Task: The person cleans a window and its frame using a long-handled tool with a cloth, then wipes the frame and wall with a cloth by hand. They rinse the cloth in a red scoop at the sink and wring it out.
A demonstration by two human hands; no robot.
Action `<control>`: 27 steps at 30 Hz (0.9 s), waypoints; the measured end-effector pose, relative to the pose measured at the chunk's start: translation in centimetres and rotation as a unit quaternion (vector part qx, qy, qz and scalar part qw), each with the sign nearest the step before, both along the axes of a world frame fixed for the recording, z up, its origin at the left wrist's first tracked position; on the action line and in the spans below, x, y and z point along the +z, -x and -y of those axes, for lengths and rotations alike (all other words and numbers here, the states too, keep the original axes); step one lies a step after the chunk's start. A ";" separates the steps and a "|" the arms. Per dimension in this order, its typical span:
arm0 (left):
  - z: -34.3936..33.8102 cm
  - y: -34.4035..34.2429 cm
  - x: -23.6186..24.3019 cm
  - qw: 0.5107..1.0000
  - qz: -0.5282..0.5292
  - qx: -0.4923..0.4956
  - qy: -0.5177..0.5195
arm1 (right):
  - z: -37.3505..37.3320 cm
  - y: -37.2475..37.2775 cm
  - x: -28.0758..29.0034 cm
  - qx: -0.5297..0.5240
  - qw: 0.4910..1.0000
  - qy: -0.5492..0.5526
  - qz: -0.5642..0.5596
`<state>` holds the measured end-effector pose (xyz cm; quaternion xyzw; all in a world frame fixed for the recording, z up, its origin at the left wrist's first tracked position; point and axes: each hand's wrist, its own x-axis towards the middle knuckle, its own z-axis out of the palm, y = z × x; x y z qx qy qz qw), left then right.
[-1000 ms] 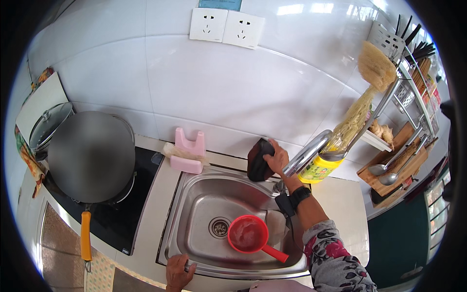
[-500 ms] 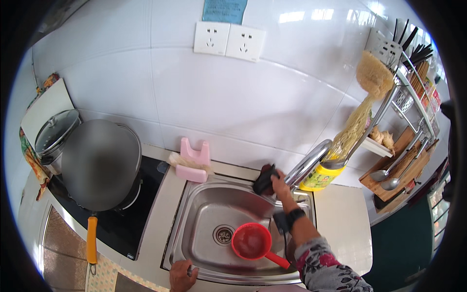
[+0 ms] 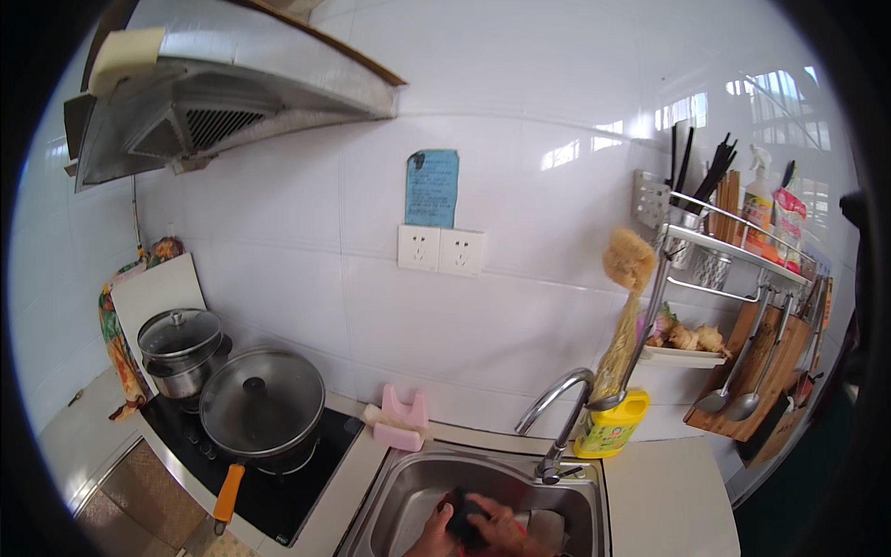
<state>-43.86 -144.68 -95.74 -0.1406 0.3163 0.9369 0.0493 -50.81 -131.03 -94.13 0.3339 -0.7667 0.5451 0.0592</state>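
Observation:
Both hands are over the metal sink (image 3: 393, 492) at the bottom of the view. Between them is a soft-looking black thing (image 3: 461, 518), perhaps a cloth or pad; its kind is not clear. My left hand (image 3: 434, 537) grips it from the left. My right hand (image 3: 501, 529) lies across its right side, fingers curled and slightly blurred. A sliver of red shows under the hands; most of the red dipper is hidden. Behind the hands stands the chrome faucet (image 3: 554, 446), untouched.
A lidded wok (image 3: 263, 418) with an orange handle and a steel pot (image 3: 181, 357) stand on the black stove (image 3: 320, 492). Beside the sink are a pink holder (image 3: 401, 427) and a yellow jug (image 3: 613, 427). A wall rack (image 3: 733, 246) holds utensils; a range hood (image 3: 232, 102) hangs above.
My view has tilted up. My right hand has brought the black thing from beside the faucet to the near side of the sink, where my left hand has joined it from the counter edge.

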 end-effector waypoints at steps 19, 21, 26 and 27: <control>-4.1 6.5 -7.5 0.767 -0.103 0.072 0.629 | -5.7 -5.6 2.7 -0.090 0.975 -0.113 -0.168; -3.7 7.3 -10.6 0.709 -0.130 0.054 0.691 | -5.7 -5.2 2.7 -0.078 0.991 -0.082 -0.077; -4.0 7.5 -12.4 0.656 -0.113 0.087 0.741 | -5.5 -4.1 2.1 -0.057 0.997 -0.034 0.049; -4.2 7.2 -11.7 0.720 -0.081 0.076 0.685 | -5.6 -4.0 1.9 -0.052 0.996 -0.023 0.070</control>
